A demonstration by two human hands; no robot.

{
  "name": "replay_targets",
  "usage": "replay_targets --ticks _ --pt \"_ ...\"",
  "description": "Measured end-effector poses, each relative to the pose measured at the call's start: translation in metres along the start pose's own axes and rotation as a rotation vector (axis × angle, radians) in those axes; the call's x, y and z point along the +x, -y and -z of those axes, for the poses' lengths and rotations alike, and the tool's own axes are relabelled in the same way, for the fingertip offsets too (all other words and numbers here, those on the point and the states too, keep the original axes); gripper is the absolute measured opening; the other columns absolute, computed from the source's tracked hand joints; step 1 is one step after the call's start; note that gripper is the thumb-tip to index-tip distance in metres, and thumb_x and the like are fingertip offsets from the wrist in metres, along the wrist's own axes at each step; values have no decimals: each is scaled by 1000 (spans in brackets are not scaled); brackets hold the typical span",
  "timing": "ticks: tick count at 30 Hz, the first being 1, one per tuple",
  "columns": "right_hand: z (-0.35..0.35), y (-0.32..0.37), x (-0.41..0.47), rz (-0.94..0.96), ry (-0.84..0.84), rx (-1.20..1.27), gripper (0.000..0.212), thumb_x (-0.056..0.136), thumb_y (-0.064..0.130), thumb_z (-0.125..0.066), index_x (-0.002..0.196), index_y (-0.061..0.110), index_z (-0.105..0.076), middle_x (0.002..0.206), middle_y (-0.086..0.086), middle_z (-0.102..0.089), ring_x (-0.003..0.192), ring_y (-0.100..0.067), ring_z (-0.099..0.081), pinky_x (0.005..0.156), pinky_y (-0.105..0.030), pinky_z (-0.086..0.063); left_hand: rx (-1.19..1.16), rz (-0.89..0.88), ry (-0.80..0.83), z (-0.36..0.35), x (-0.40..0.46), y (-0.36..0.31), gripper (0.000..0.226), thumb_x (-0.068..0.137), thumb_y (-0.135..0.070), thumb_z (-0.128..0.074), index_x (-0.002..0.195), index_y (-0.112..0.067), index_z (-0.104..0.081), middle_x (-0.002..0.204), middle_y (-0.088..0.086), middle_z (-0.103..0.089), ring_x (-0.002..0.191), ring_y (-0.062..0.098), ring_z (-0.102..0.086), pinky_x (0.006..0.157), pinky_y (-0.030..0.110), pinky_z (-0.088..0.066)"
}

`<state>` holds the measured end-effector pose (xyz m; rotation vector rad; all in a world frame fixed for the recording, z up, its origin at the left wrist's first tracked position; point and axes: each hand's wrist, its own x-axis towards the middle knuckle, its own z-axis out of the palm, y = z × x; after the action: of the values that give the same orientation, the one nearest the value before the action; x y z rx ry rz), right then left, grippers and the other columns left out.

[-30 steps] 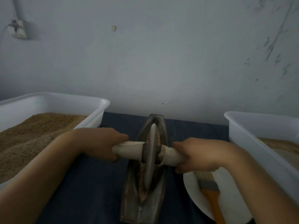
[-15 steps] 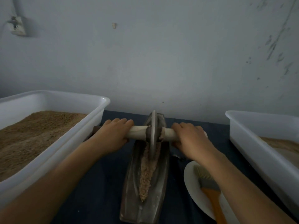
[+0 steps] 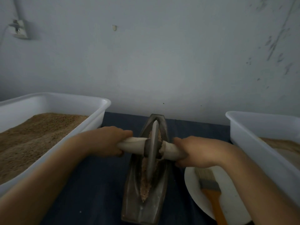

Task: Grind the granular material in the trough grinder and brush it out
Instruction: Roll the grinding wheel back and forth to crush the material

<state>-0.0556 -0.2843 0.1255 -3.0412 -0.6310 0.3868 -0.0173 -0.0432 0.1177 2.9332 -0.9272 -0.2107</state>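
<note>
Both hands, left hand (image 3: 105, 140) and right hand (image 3: 194, 151), are wrapped tight round the smooth pale axle handle (image 3: 134, 146) of the thin metal grinding wheel (image 3: 152, 150). It sits in the boat-shaped trough grinder (image 3: 146, 207) with gritty tan granular material (image 3: 145, 187) in the groove.

Two bare forearms, no sleeves visible

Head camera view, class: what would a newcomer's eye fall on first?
Centre: both hands, left hand and right hand, grip the handles of a grinding wheel standing in a dark trough of brownish grains. A brush lies on a white plate, lower right.
</note>
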Motion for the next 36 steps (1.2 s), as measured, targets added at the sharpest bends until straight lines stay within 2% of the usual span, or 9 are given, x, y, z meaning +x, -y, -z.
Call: replay_targets --ticks 4,8,12,14,17,21,27,32,36 --pt "7 7 -15 43 122 4 25 88 38 -60 82 32 -36 78 15 -42 65 1 -41 52 -13 -32 20 -23 136 11 -13 -6 31 87 -25 -60 79 -40 -34 80 -16 -47 72 -2 -46 64 12 -34" --pt "5 6 -11 23 108 20 26 88 37 -60 79 35 -36 76 15 -42 64 1 -42 47 -11 -34 35 -16 137 9 -10 -5 31 89 -25 -57 82 -38 -30 82 -15 -45 73 -2 -44 63 10 -32" --pt "-7 -5 13 -65 -97 19 26 89 34 -59 104 22 -42 89 5 -47 81 -12 -49 55 -19 -31 149 50 -142 -11 12 0 22 90 -27 -55 99 -29 -35 105 -7 -50 94 10 -51 82 24 -38" --pt "-17 -12 25 -87 -314 -80 25 89 33 -57 105 21 -40 101 0 -52 92 -19 -50 64 -28 -31 217 102 -331 -25 25 6 26 91 -30 -53 112 -24 -38 116 -3 -50 106 16 -50 91 31 -38" --pt "-33 -20 39 -106 -597 -192 31 87 29 -57 114 19 -46 110 -1 -53 100 -22 -47 74 -33 -26 228 126 -527 -39 38 10 30 91 -30 -53 118 -24 -40 117 -4 -50 108 15 -49 94 30 -37" --pt "-39 -22 43 -118 -670 -213 28 87 24 -55 113 18 -47 107 -1 -53 98 -23 -47 75 -34 -28 259 121 -614 -43 42 9 29 91 -29 -52 117 -25 -41 115 -5 -50 104 15 -49 92 30 -37" --pt "-24 -12 27 -83 -402 -180 26 92 27 -54 113 16 -43 109 -4 -54 97 -21 -52 70 -31 -30 193 93 -303 -24 28 7 32 91 -31 -54 118 -23 -39 118 -3 -51 107 14 -51 92 28 -39" --pt "0 8 -1 -12 -4 2 32 89 32 -59 113 15 -45 105 -3 -55 85 -13 -49 59 -24 -36 26 20 105 3 -3 -2 30 89 -26 -58 83 -37 -31 85 -15 -46 77 2 -47 72 19 -36" --pt "10 15 -18 41 122 42 28 87 39 -61 104 23 -47 85 12 -48 73 -2 -47 59 -17 -37 -16 0 246 14 -18 -4 28 89 -27 -58 82 -39 -34 84 -17 -48 74 -3 -47 63 11 -34"
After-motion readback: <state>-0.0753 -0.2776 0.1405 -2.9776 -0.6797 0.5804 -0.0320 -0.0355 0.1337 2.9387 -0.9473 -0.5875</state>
